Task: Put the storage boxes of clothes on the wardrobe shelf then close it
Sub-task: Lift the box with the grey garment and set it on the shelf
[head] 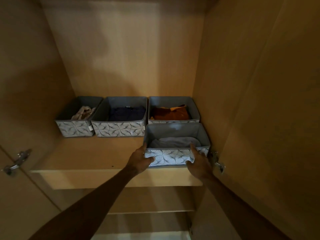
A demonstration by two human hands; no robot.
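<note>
A grey fabric storage box (173,157) with a leaf-patterned front and folded grey-blue clothes inside sits at the front right of the wardrobe shelf (83,153). My left hand (140,159) grips its front left corner, thumb on the patterned face. My right hand (199,159) grips its front right corner, a finger hooked over the rim. Three matching boxes stand in a row behind: one with pale cloth (76,129), one with dark blue clothes (119,129), one with brown and yellow clothes (173,104), which the front box touches.
The wardrobe is open, with the left door (20,196) and right door (277,118) swung outward and metal hinges (219,164) on both sides. Lower shelves (150,212) show beneath. The right side wall stands close to the held box.
</note>
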